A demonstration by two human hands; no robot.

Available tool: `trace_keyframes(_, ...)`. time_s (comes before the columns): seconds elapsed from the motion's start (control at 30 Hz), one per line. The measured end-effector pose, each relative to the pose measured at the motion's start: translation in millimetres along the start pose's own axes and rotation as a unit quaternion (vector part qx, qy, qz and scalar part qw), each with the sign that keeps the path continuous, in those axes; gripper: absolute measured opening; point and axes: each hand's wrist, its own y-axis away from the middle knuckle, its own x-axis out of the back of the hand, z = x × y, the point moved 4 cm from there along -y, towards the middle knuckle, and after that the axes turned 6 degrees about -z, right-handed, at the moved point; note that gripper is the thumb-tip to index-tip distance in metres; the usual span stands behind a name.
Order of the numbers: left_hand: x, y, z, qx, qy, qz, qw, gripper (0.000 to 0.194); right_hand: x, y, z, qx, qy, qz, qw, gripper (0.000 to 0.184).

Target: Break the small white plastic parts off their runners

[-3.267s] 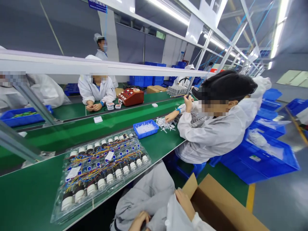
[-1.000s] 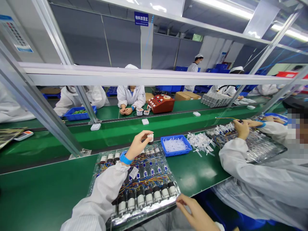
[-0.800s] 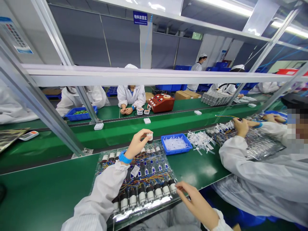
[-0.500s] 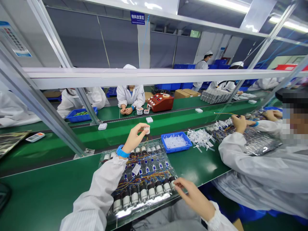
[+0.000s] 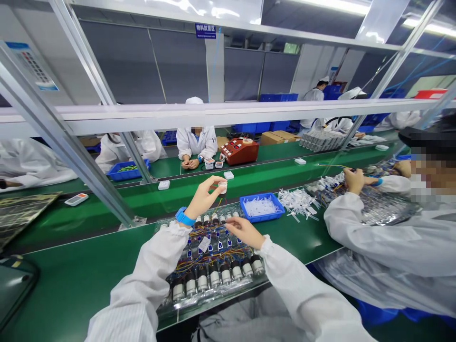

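Note:
My left hand (image 5: 204,195), with a blue wristband, pinches a small cylindrical motor (image 5: 223,187) and holds it up above the far end of a clear plastic tray (image 5: 213,289). The tray lies on the green bench and carries rows of motors with coloured wires and small blue parts. My right hand (image 5: 245,231) hovers over the tray's middle, its fingers curled toward the wires; I cannot see anything in them.
A blue bin of white pieces (image 5: 261,207) stands just right of the tray, loose white pieces (image 5: 297,202) beyond it. A person in white (image 5: 384,247) works close on my right. A metal post (image 5: 71,147) slants at left. A green conveyor (image 5: 270,178) carries small white parts.
My right hand has come up from the tray's near right corner to its middle. My left hand keeps the motor raised, and the view has shifted a little.

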Motion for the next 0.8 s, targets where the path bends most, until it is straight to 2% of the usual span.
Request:
trace_keyframes(0.07,0.4,2,0,0.004,0.006,0.004,1.000,0.023,-15,-20,10,-0.020,-0.080,-0.003,0.997,0.041)
trace_keyframes(0.13,0.5,5,-1,0.011,0.013,0.007,1.000,0.022,-29,-37,14,-0.019,-0.128,0.020,0.991,0.047)
trace_keyframes(0.3,1.1,14,-10,0.031,0.045,0.021,0.998,0.022,-49,-66,14,0.031,-0.108,0.067,0.991,0.032)
trace_keyframes(0.4,3.4,19,-20,0.044,0.049,0.035,0.997,0.021,-46,-75,21,0.039,-0.091,0.073,0.992,0.032)
trace_keyframes(0.57,4.3,25,-41,0.075,0.048,0.049,0.995,0.019,-23,-77,41,0.021,-0.087,0.107,0.990,0.035)
trace_keyframes(0.8,-6.9,31,-81,0.141,0.055,0.028,0.988,0.027,-12,-78,61,-0.027,-0.150,0.113,0.982,0.035)
